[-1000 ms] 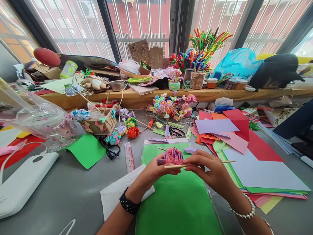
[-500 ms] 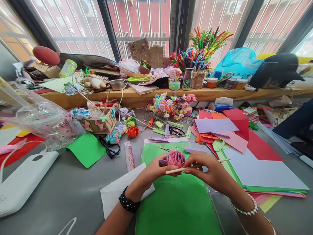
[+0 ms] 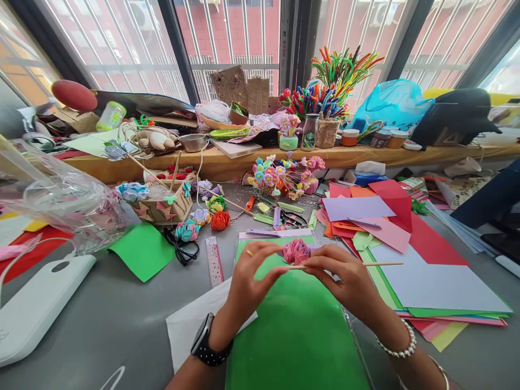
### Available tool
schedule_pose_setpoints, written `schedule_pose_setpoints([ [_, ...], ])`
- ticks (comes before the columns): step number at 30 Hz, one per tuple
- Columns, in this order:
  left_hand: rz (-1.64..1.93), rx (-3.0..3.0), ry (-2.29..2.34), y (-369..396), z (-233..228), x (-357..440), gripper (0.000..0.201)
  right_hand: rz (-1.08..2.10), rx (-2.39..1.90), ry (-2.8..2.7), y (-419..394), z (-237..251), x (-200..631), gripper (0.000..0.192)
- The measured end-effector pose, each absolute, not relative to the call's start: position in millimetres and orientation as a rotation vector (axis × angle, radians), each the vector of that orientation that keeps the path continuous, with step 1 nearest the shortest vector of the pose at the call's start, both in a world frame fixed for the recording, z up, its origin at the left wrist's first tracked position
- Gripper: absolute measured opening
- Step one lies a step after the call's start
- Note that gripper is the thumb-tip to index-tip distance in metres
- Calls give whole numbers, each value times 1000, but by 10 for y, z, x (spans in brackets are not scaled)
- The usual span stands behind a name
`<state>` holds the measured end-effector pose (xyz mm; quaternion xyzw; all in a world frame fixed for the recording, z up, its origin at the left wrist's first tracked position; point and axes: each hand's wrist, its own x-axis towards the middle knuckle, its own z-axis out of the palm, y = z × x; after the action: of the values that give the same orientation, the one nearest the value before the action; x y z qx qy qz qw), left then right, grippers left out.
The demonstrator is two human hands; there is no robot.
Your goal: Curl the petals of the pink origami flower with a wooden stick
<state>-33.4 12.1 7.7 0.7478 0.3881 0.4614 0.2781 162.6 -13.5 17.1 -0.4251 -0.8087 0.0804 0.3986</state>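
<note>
My left hand [image 3: 252,277] and my right hand [image 3: 345,277] meet over a green sheet [image 3: 292,330] at the table's near edge. Between their fingertips sits a pink folded paper flower [image 3: 296,250]. My left hand grips the flower's left side, its back turned up and a black watch on the wrist. My right hand pinches a thin wooden stick [image 3: 384,264] that lies level, running under the flower and out to the right. A short tip of it seems to show left of my left fingers.
A ruler [image 3: 214,261], black glasses [image 3: 183,250] and white paper [image 3: 189,320] lie to the left. Stacked coloured sheets [image 3: 410,244] fill the right. Scissors [image 3: 293,218], paper flowers, a basket [image 3: 167,206], a plastic bag [image 3: 60,196] and a white device [image 3: 36,303] crowd the table.
Both hands lifted the flower a little away from me. My left hand rolled so its back faces up. The stick went from tilted to level and reaches further right.
</note>
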Motion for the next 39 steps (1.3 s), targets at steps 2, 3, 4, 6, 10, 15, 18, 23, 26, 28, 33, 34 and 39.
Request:
schedule_pose_setpoints([
  [2,1192,2268,993,78,78,-312,22,162,-1052,-2075,-131,147,1609,14],
  [3,1165,2357,983,63,72,-297,21,144,-1040,-2084,-130,138,1600,14],
  [4,1149,2420,987,52,63,-282,19,127,-1032,-2090,-130,131,1592,14],
  [6,1150,2488,1013,43,42,-258,18,93,-1033,-2096,-132,120,1578,13],
  [10,1156,2528,1062,51,9,-251,14,6,-1056,-2121,-145,117,1556,13],
  [15,1096,2438,1080,63,9,-256,13,-61,-1072,-2135,-154,107,1536,16],
  [18,1011,2321,1079,75,35,-252,13,-18,-1100,-2154,-148,90,1530,18],
  [23,869,2129,1028,85,75,-256,17,6,-1116,-2170,-146,80,1510,23],
  [26,844,2109,1031,72,79,-252,20,-1,-1102,-2147,-150,79,1489,23],
  [28,853,2095,1062,64,69,-247,19,5,-1086,-2125,-148,71,1478,25],
  [33,958,2168,1090,74,24,-250,17,144,-1098,-2072,-134,57,1487,21],
  [34,974,2207,1101,77,15,-254,17,173,-1108,-2066,-131,57,1492,22],
  [39,1012,2343,1144,68,10,-258,16,175,-1100,-2061,-113,44,1501,24],
])
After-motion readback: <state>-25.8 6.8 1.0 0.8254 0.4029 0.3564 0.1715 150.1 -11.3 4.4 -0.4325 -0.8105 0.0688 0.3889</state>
